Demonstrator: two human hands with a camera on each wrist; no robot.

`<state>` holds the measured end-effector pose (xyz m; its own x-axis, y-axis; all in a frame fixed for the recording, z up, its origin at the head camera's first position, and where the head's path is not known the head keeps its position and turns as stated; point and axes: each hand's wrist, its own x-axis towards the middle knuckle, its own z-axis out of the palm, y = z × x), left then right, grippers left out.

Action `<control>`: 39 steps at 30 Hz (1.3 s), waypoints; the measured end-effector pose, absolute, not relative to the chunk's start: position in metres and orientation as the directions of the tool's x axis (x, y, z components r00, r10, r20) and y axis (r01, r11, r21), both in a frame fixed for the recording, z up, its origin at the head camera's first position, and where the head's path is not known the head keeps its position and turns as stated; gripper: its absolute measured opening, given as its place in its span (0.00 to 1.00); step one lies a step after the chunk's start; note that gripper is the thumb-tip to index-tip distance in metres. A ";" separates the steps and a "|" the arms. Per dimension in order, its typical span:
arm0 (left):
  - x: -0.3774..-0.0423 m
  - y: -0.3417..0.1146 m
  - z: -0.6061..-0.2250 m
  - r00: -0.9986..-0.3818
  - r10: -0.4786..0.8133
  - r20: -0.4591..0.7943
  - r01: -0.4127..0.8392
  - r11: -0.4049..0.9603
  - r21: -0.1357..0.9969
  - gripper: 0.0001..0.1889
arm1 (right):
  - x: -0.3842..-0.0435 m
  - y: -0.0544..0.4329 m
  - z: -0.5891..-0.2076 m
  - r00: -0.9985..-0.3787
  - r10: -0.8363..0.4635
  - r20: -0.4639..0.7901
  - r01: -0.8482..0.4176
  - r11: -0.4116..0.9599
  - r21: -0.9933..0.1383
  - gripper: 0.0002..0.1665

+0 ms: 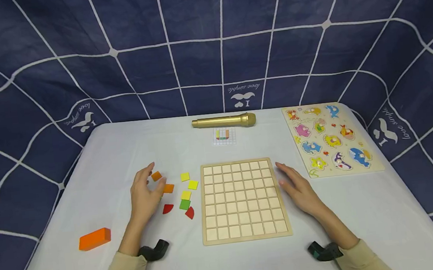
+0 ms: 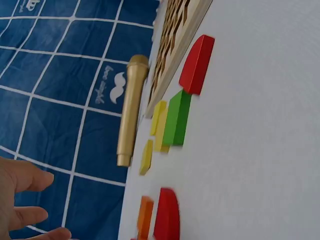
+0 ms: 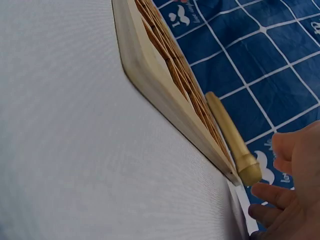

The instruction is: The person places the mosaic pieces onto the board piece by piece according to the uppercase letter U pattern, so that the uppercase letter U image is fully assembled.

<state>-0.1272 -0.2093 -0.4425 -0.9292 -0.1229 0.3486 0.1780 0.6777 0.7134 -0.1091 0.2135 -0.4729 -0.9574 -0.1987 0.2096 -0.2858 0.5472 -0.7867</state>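
Observation:
My left hand [image 1: 143, 196] hovers, fingers spread and slightly bent, beside an orange square piece [image 1: 156, 175] and another orange piece [image 1: 169, 188]; nothing shows in its grasp. Something small near its thumb is mostly hidden. Between that hand and the wooden grid board [image 1: 247, 238] lie three yellow squares [image 1: 192, 185], a green square [image 1: 184, 204] and two red quarter-round pieces [image 1: 190, 213]. The grid's compartments hold no coloured pieces. At the board's right edge, my right hand [image 1: 302, 193] is relaxed with fingers extended, holding nothing; whether it touches the rim I cannot tell.
A gold microphone [image 1: 221, 121] lies at the back, behind a small card [image 1: 230, 136] printed with a coloured pattern on a grid. An animal puzzle board [image 1: 326, 141] occupies the back right. An orange rectangular block [image 1: 94, 239] sits at the left.

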 end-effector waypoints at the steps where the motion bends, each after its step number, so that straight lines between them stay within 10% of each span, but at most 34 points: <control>1: -0.129 -0.207 -0.444 -0.933 -0.109 0.343 0.186 0.670 0.719 0.28 | -0.109 0.213 -0.474 -0.958 -0.201 0.205 -0.284 0.548 -0.787 0.28; 18: -0.151 -0.191 -0.471 -0.974 -0.043 0.221 0.158 0.569 0.807 0.25 | -0.111 0.210 -0.485 -0.941 -0.265 0.212 -0.336 0.635 -0.696 0.26; 39: -0.156 -0.178 -0.484 -0.977 0.012 0.213 0.153 0.734 0.661 0.21 | -0.109 0.214 -0.488 -0.915 -0.333 0.230 -0.402 0.680 -0.613 0.28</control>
<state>-0.1562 -0.1784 -0.4841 -0.9770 0.0121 0.2127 0.1531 0.7342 0.6615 -0.1086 0.2145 -0.4875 -0.9145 -0.3329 0.2297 -0.4017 0.6801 -0.6133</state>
